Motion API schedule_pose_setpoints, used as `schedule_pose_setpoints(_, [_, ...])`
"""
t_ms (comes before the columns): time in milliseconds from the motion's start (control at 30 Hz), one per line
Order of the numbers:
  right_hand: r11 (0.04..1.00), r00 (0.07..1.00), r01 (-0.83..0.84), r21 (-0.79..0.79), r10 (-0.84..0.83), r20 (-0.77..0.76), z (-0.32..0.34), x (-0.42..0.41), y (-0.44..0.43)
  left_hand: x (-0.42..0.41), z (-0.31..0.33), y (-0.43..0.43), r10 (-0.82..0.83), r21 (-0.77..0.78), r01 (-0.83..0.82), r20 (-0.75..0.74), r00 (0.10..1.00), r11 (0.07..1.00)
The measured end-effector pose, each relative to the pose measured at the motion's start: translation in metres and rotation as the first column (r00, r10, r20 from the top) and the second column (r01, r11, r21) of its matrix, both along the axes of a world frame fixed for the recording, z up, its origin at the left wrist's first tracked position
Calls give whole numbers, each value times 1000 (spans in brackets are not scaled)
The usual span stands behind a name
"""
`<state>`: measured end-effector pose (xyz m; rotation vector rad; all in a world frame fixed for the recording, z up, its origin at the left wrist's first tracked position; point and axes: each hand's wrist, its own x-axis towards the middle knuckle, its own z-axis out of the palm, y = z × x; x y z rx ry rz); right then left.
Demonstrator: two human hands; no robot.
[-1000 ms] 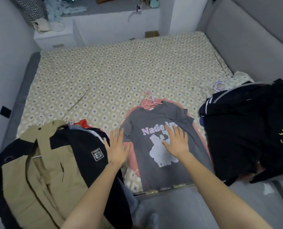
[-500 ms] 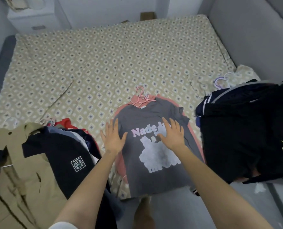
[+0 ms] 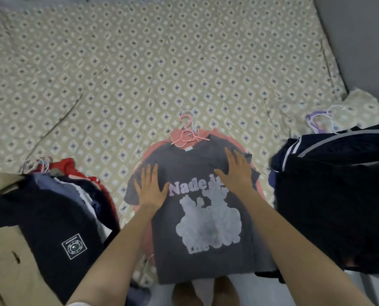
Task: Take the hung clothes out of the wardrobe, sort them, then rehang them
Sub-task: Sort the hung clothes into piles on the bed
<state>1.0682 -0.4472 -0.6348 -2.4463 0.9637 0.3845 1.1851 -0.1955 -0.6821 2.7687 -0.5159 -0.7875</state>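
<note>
I count three lots of clothes on one patterned bedspread (image 3: 140,62). The middle lot holds two garments, one grey T-shirt (image 3: 206,261) over one pink top (image 3: 156,149), with one pink hanger (image 3: 187,135) showing. The left heap (image 3: 51,217) shows one tan coat (image 3: 7,250), one red piece (image 3: 69,165) and several dark tops I cannot count. Above the one dark right heap (image 3: 338,195) lie two hooks, one purple hanger (image 3: 314,121) and one white hanger (image 3: 338,110). My two hands, left hand (image 3: 151,191) and right hand (image 3: 236,173), lie flat.

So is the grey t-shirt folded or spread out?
Spread flat: grey t-shirt lies print up on the bed, both sleeves out.
</note>
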Motion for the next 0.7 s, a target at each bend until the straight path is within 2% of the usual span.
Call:
schedule_pose_setpoints(233, [999,998,-53,-6,52,-36,-93,29,-43,43,-74,-31,45,13,-46,24,999,999])
schedule_pose_setpoints(367, [999,999,-44,17,44,-1,-137,45,-60,68,-111,-43,-47,79,41,85,995,996])
schedule_pose_setpoints(433, [998,997,-70,10,69,46,-150,52,-63,78,-124,-46,-44,99,36,75,996,994])
schedule_pose_setpoints(533, [994,993,-105,26,104,56,-159,60,-65,87,-134,-48,58,80,-59,15,998,995])
schedule_pose_setpoints(700, [988,986,-151,8,150,69,-165,68,-74,99,-136,-53,93,95,-101,83,992,990])
